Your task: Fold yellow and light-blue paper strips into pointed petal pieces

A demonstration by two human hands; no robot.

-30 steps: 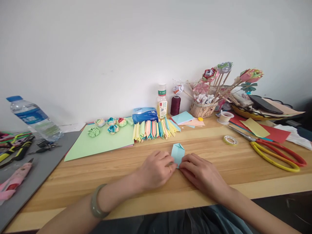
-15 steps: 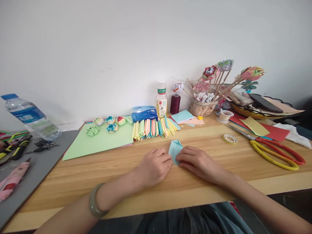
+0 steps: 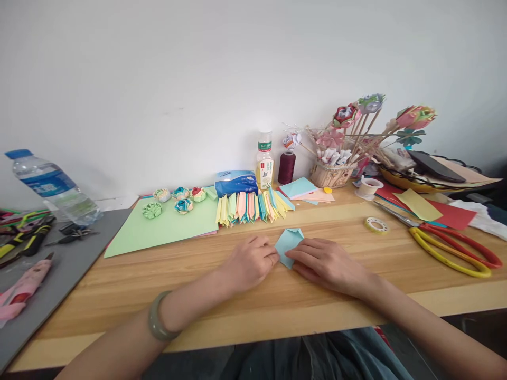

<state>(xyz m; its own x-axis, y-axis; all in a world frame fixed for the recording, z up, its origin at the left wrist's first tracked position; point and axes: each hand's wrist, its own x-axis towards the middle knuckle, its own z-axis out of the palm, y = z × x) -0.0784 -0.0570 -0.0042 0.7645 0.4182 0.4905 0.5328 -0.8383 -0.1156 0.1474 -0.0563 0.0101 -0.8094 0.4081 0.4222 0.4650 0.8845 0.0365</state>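
A small light-blue paper (image 3: 288, 245) with folded edges lies on the wooden table between my hands. My left hand (image 3: 253, 264), with a ring on one finger and a bangle on the wrist, has its fingers closed on the paper's left edge. On the right side, my right hand (image 3: 320, 261) holds the lower right edge, its fingers together and partly covering the paper. Just behind them stands a row of folded colored paper strips (image 3: 251, 207).
A green sheet (image 3: 158, 232) with several paper rosettes lies at the left. Large scissors (image 3: 451, 245) and a tape roll (image 3: 376, 225) are at the right. Behind are a tissue pack (image 3: 236, 183), a drink bottle (image 3: 264, 163) and a basket (image 3: 331, 175) of paper flowers.
The blue paper has turned slightly and shows more of its surface between my hands. The whole view has shifted a little; both hands stay at the paper.
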